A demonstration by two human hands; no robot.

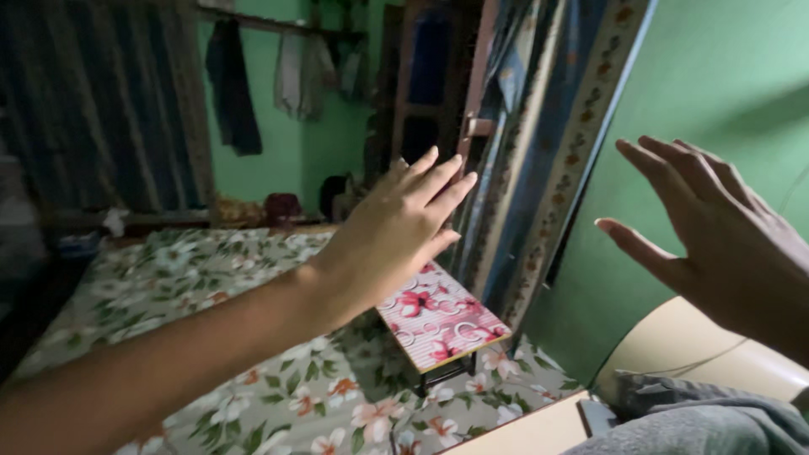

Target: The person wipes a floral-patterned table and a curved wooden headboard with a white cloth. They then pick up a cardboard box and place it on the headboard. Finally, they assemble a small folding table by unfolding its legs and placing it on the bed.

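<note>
Floral-topped folding table (442,316) sits untouched on bed (168,286); left hand (396,232) and right hand (716,236) spread, raised, holding nothing.

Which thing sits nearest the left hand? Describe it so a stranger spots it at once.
Start at the bed with the floral sheet. On it, beneath the open left hand, stands a small folding table. Alone there, it has a pink striped top with red flowers.
</note>
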